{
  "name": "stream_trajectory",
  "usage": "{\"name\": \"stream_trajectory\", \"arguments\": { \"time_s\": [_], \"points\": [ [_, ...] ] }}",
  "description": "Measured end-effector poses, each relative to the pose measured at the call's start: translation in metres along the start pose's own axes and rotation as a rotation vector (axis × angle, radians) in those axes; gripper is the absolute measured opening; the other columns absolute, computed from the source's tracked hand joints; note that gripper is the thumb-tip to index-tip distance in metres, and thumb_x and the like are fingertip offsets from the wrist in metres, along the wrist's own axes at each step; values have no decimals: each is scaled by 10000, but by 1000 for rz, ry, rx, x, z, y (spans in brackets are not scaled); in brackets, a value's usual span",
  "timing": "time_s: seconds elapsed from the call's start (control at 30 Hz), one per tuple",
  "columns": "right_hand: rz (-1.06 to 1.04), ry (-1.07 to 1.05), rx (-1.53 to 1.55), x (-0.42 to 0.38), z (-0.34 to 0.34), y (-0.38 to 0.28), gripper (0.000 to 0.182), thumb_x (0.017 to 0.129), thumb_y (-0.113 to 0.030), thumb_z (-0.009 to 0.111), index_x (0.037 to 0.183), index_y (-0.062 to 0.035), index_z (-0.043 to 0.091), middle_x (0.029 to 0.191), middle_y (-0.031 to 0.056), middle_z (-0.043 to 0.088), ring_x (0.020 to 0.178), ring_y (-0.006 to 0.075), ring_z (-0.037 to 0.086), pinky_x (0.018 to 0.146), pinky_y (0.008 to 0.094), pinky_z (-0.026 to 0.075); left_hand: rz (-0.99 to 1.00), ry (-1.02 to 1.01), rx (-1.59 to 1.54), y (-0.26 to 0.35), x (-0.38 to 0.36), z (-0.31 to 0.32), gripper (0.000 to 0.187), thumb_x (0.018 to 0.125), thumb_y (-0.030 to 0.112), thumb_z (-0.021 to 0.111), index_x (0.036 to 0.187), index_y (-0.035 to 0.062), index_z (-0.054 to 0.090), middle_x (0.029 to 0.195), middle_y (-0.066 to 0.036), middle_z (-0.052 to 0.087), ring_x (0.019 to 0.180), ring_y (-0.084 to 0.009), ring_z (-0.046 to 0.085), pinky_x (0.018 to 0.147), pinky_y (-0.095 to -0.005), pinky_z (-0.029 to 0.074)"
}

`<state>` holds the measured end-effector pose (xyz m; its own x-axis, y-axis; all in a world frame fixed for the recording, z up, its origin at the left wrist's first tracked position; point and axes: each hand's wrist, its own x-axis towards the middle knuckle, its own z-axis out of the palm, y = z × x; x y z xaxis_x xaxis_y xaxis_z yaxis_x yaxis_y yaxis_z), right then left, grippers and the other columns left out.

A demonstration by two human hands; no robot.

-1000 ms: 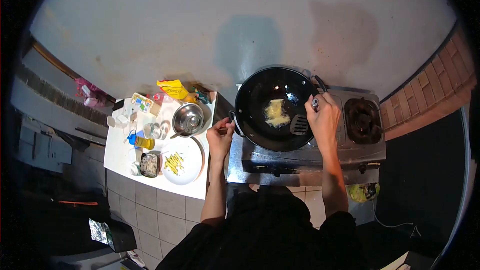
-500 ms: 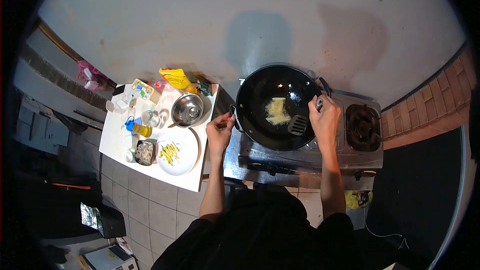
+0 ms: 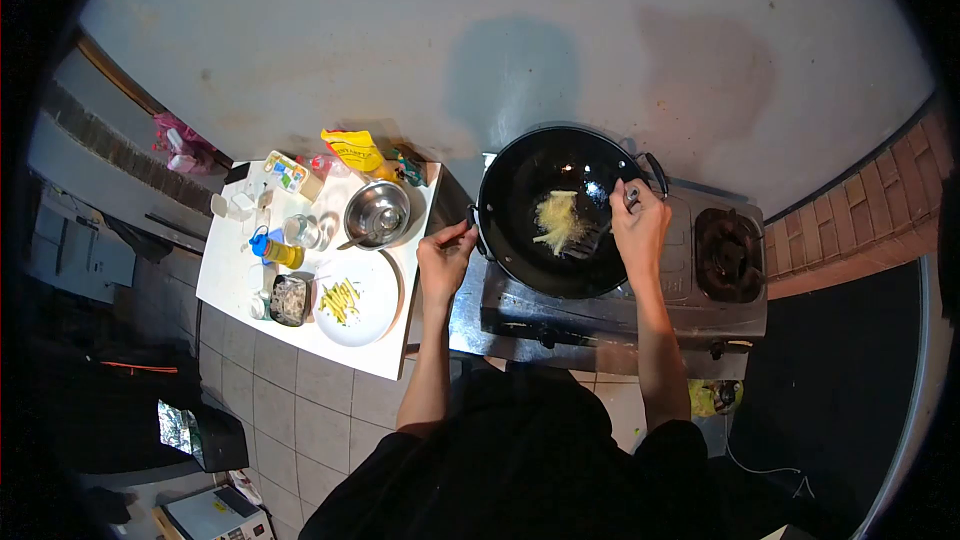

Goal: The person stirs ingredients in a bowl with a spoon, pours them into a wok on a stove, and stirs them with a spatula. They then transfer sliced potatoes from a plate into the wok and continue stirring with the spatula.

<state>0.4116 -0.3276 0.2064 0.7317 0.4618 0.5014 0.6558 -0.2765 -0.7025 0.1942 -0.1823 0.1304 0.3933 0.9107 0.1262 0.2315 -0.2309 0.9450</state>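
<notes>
A black wok [image 3: 520, 175] stands on the stove, with pale yellow strips of food [image 3: 557, 218] bubbling in oil in its middle. My left hand [image 3: 444, 262] is closed on the wok's left handle. My right hand [image 3: 641, 228] is wrapped round the handle of a slotted spatula [image 3: 592, 243]. The spatula's head is inside the wok, at the right edge of the strips, and looks blurred by motion.
Right of the wok is a second burner [image 3: 729, 255]. On the white table [image 3: 235, 285] at left stand a metal bowl [image 3: 378, 214], a white plate [image 3: 372, 322] with yellow strips, a yellow bottle [image 3: 285, 254] and a yellow bag [image 3: 352, 150]. A wall rises behind the stove.
The spatula head has moved left to the food, and the strips look stirred and more spread. My right hand has shifted slightly left. My left hand stays at the wok handle.
</notes>
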Motion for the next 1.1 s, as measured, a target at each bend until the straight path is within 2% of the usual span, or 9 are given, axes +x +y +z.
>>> {"name": "stream_trajectory", "arguments": {
  "time_s": [0.1,0.2,0.43,0.6,0.67,0.83,0.93,1.0,1.1],
  "points": [
    [72,-6,156,-1,13,15,246,847,-122,620,664,19,534,499,143,430,393,218,419,433,351,324,-2,0,6,1,2,-1,277,787,126,727,982,-63,668,776,-107,683,656,-85,589,628,-228,482],
    [114,7,217,-2,4,14,274,908,-185,586,721,16,576,577,19,566,461,47,509,388,223,435,7,7,13,-4,3,-1,280,785,132,729,983,-57,670,774,-115,680,651,-94,594,626,-232,483],
    [-98,19,-59,0,4,25,260,896,-152,593,697,13,565,512,28,490,429,55,462,399,245,369,20,-8,1,-9,3,0,292,783,144,733,991,-51,669,786,-118,669,652,-104,597,628,-233,482],
    [-23,-61,55,5,-3,9,254,899,-159,592,707,7,570,516,24,490,425,59,465,415,240,381,10,-26,-30,-13,6,1,285,785,134,729,992,-52,668,804,-121,670,662,-100,594,629,-231,482],
    [45,-29,125,6,-9,2,218,859,-127,619,717,13,531,530,136,414,441,216,355,452,331,316,-1,-21,-52,-15,4,1,282,786,130,728,992,-52,668,805,-120,671,665,-99,593,628,-232,482],
    [-61,-51,123,6,-22,6,206,855,-119,628,722,8,536,540,109,424,457,129,353,448,300,296,24,-18,-8,-9,3,0,276,791,127,718,1000,-46,668,825,-134,681,674,-104,609,635,-236,490],
    [10,-41,188,6,-27,7,197,871,-122,619,733,5,560,535,71,491,462,77,406,445,261,358,10,-31,-3,-15,5,1,288,794,138,712,1007,-51,662,836,-149,685,688,-116,628,652,-246,497],
    [150,-29,356,4,-27,15,195,909,-157,587,814,13,591,691,55,608,479,73,518,478,226,468,4,-33,-5,-19,5,1,295,795,142,710,1010,-54,659,837,-154,686,694,-123,633,659,-252,500],
    [254,-48,509,1,-24,25,205,919,-150,563,819,30,562,692,64,600,526,84,557,508,249,519,0,-35,-12,-19,5,2,305,797,147,706,1014,-61,654,839,-158,688,699,-132,640,666,-258,503]
  ]
}}
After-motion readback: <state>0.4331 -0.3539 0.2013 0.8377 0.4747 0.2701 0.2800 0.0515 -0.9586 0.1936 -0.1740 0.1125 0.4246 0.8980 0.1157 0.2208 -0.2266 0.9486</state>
